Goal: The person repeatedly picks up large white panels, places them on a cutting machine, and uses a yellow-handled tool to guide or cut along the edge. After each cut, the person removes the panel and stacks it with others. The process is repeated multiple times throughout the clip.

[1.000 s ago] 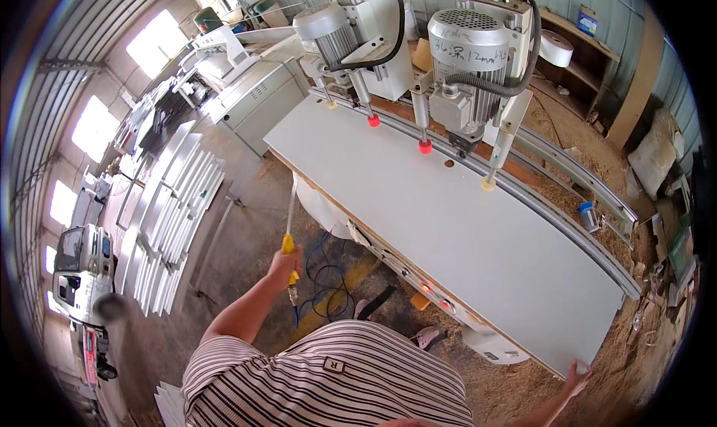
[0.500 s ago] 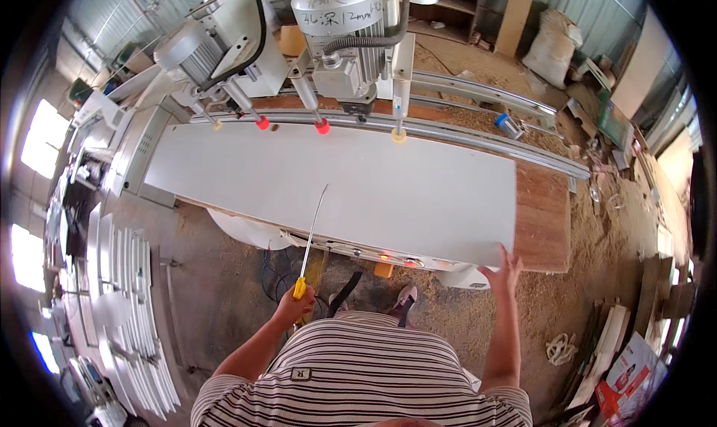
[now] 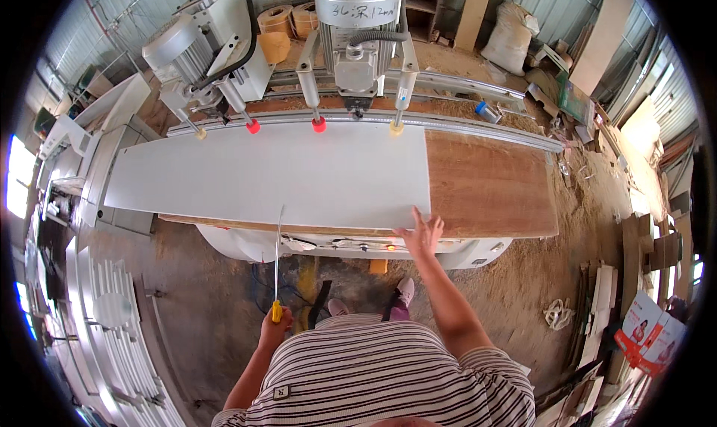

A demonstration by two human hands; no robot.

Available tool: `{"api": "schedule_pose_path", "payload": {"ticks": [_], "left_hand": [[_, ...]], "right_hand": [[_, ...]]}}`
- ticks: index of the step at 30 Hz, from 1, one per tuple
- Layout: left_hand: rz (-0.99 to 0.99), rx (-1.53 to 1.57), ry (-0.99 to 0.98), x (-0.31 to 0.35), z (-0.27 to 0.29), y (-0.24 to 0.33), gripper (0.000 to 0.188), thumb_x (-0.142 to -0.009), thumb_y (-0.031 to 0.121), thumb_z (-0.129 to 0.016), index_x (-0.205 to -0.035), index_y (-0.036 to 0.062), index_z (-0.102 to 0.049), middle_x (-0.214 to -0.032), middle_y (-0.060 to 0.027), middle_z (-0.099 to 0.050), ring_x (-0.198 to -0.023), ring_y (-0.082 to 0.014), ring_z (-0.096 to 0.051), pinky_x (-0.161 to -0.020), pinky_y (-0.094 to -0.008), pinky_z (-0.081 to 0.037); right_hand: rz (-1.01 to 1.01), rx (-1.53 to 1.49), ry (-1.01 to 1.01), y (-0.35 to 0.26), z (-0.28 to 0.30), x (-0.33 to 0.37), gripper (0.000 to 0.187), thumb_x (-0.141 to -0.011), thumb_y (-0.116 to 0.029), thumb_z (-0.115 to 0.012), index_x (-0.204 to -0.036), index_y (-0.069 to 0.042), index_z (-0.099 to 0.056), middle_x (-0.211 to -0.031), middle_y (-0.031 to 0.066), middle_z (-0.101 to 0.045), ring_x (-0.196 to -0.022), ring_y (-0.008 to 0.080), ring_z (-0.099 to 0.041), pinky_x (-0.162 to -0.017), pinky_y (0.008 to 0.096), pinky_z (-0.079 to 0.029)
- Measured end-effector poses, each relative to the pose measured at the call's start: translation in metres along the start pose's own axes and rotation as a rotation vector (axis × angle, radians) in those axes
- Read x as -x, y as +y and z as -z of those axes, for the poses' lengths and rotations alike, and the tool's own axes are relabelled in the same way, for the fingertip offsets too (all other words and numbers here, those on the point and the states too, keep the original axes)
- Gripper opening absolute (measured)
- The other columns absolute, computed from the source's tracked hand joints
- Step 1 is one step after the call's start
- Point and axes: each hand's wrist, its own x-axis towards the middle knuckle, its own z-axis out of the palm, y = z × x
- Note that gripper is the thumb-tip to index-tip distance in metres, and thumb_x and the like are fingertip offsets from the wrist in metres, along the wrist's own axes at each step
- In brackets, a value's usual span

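Note:
A white panel (image 3: 269, 173) lies flat on a brown wooden table surface (image 3: 485, 181) beneath a drilling machine's pressing rods. My left hand (image 3: 273, 328) is closed around the yellow handle of a long, thin metal-shafted tool (image 3: 277, 278). Its shaft points away from me, and the tip overlaps the panel's near edge; whether it touches cannot be made out. At the panel's near right corner, my right hand (image 3: 422, 237) is open, its fingers spread and fingertips at the edge. Part of the left hand's grip is hidden.
The drilling motor (image 3: 358, 46) and red- and yellow-tipped rods (image 3: 319, 121) stand over the panel's far edge. A metal rail (image 3: 485, 132) runs behind. Stacked white strips (image 3: 123, 337) are on the left; boards (image 3: 597, 307) and a red-and-white box (image 3: 648, 334) on the right.
The white panel has slid left along the table, baring more brown wood at the right. My right hand has moved left with its corner. The tool's tip has moved nearer to me.

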Motion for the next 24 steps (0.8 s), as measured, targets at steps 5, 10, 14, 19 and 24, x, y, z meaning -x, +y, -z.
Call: {"api": "schedule_pose_path", "payload": {"ticks": [5, 10, 14, 19, 24], "left_hand": [[0.022, 0.265, -0.079, -0.010, 0.050, -0.015, 0.019, -0.087, 0.020, -0.062, -0.099, 0.0071, -0.053, -0.079, 0.0009, -0.055, -0.069, -0.0086, -0.054, -0.059, -0.0233, -0.045], [-0.011, 0.380, -0.161, -0.021, 0.091, -0.044, 0.020, -0.087, 0.018, -0.061, -0.101, 0.0060, -0.054, -0.080, 0.0004, -0.057, -0.071, -0.0090, -0.056, -0.063, -0.0236, -0.046], [-0.126, 0.042, -0.161, -0.020, 0.095, -0.041, 0.021, -0.085, 0.021, -0.062, -0.098, 0.0060, -0.057, -0.076, -0.0045, -0.061, -0.070, -0.0114, -0.058, -0.066, -0.0271, -0.048], [-0.264, -0.610, 0.004, 0.010, 0.063, 0.020, 0.026, -0.083, 0.028, -0.063, -0.093, 0.0049, -0.058, -0.073, -0.0120, -0.061, -0.072, -0.0181, -0.063, -0.066, -0.0317, -0.049], [-0.328, -0.613, -0.013, 0.017, 0.058, 0.028, 0.024, -0.083, 0.025, -0.062, -0.097, 0.0055, -0.061, -0.079, -0.0156, -0.065, -0.080, -0.0277, -0.066, -0.067, -0.0335, -0.050]], "right_hand": [[0.009, 0.001, -0.039, -0.056, -0.012, 0.015, 0.080, -0.062, -0.051, -0.075, -0.131, -0.026, -0.047, -0.119, 0.0210, -0.042, -0.112, 0.0338, -0.035, -0.095, 0.0444, -0.031], [0.008, 0.031, -0.067, -0.061, -0.016, 0.014, 0.080, -0.064, -0.053, -0.073, -0.134, -0.027, -0.044, -0.121, 0.0190, -0.042, -0.115, 0.0320, -0.036, -0.095, 0.0430, -0.031], [-0.005, 0.101, -0.041, -0.068, -0.008, 0.021, 0.080, -0.064, -0.054, -0.072, -0.134, -0.029, -0.043, -0.123, 0.0175, -0.043, -0.117, 0.0308, -0.037, -0.094, 0.0424, -0.031], [-0.048, 0.138, -0.085, -0.073, -0.004, 0.023, 0.081, -0.064, -0.055, -0.072, -0.135, -0.030, -0.041, -0.128, 0.0164, -0.041, -0.120, 0.0289, -0.036, -0.094, 0.0429, -0.031], [-0.066, 0.177, -0.123, -0.075, 0.002, 0.022, 0.083, -0.065, -0.056, -0.072, -0.137, -0.031, -0.038, -0.131, 0.0166, -0.038, -0.121, 0.0282, -0.035, -0.094, 0.0427, -0.030]]}}
